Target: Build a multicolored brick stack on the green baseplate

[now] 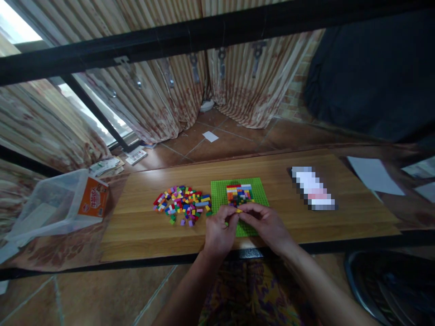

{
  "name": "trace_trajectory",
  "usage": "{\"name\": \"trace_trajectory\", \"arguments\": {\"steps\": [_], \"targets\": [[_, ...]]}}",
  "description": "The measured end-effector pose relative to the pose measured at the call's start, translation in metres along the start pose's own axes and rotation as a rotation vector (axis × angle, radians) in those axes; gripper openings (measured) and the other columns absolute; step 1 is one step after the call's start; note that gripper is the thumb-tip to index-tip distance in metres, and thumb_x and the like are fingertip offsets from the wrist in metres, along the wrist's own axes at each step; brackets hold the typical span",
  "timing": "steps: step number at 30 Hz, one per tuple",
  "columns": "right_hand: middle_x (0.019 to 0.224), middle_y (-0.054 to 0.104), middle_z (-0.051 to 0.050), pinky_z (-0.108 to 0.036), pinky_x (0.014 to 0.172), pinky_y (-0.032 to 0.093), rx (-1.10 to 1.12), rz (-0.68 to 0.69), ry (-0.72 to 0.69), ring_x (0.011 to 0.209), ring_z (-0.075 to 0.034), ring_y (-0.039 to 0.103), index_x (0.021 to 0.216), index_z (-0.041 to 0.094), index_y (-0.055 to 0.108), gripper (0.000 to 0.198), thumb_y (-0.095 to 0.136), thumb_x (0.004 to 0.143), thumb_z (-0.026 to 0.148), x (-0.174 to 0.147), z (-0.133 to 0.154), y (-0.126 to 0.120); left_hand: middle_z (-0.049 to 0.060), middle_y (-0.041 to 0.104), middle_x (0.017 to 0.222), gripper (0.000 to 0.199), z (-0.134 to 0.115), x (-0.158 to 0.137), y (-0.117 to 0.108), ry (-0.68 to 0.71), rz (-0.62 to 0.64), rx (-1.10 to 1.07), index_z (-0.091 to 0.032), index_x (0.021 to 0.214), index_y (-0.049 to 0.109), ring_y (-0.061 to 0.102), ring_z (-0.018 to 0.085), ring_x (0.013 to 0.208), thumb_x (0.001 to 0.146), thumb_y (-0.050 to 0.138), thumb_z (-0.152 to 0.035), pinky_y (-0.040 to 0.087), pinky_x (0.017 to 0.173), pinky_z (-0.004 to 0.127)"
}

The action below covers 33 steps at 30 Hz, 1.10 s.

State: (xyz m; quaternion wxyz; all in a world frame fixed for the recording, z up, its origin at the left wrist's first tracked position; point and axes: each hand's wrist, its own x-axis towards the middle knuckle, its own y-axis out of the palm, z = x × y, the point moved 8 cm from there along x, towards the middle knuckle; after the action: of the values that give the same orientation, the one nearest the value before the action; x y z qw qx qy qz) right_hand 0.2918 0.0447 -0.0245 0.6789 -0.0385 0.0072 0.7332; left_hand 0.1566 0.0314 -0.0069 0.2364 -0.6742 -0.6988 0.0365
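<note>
A green studded baseplate (260,192) lies on the wooden board, with a patch of colourful toy bricks (239,192) built on it in rows of red, white, orange and other colours. Over the plate's near half, my left hand (220,226) and my right hand (267,222) meet fingertip to fingertip. Both pinch a small yellow brick (239,210) between them. My fingers and wrists cover part of the plate and the near side of the built patch. Left of the plate spreads a loose heap of mixed bricks (185,203).
The wooden board (142,240) carries everything near my hands. A phone-like object with a blurred-out surface (314,188) lies at its right. A clear plastic bin (57,203) with an orange label stands at the left. Paper sheets (375,175) lie at the far right.
</note>
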Motion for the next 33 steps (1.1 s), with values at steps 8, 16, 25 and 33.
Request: {"name": "trace_trajectory", "arguments": {"steps": [8,16,25,33], "targets": [[0.088,0.072,-0.003,-0.035,0.079,0.052,-0.190,-0.042,-0.086,0.083,-0.020,0.066,0.086,0.024,0.072,0.020,0.063,0.081,0.041,0.003,0.002,-0.008,0.003,0.069,0.082,0.013,0.001,-0.004,0.001,0.000,0.032,-0.036,-0.021,0.094,0.063,0.067,0.013,0.072,0.091,0.050,-0.019,0.054,0.068,0.024],[0.091,0.064,-0.005,-0.040,0.087,0.047,-0.641,-0.128,-0.358,0.092,-0.023,0.060,0.083,0.027,0.074,0.012,0.063,0.082,0.032,0.034,0.024,-0.012,0.007,0.069,0.092,0.016,0.025,-0.013,-0.017,0.048,-0.048,0.223,-0.019,0.098,0.061,0.067,0.017,0.082,0.087,0.051,-0.013,0.055,0.073,0.028],[0.094,0.059,-0.005,-0.043,0.088,0.045,-0.669,-0.187,-0.351,0.095,-0.024,0.056,0.075,0.028,0.075,0.004,0.072,0.074,0.031,0.046,0.018,-0.013,0.006,0.069,0.092,0.018,0.035,-0.018,-0.014,0.065,-0.036,0.237,-0.019,0.096,0.060,0.065,0.017,0.089,0.086,0.050,-0.008,0.053,0.080,0.030],[0.102,0.058,-0.005,-0.044,0.092,0.042,-0.641,-0.241,-0.375,0.102,-0.025,0.053,0.074,0.027,0.074,0.006,0.073,0.073,0.033,0.046,0.015,-0.016,0.005,0.069,0.091,0.019,0.035,-0.018,-0.014,0.058,-0.023,0.244,-0.020,0.097,0.059,0.065,0.017,0.088,0.085,0.050,-0.008,0.053,0.078,0.028]]}}
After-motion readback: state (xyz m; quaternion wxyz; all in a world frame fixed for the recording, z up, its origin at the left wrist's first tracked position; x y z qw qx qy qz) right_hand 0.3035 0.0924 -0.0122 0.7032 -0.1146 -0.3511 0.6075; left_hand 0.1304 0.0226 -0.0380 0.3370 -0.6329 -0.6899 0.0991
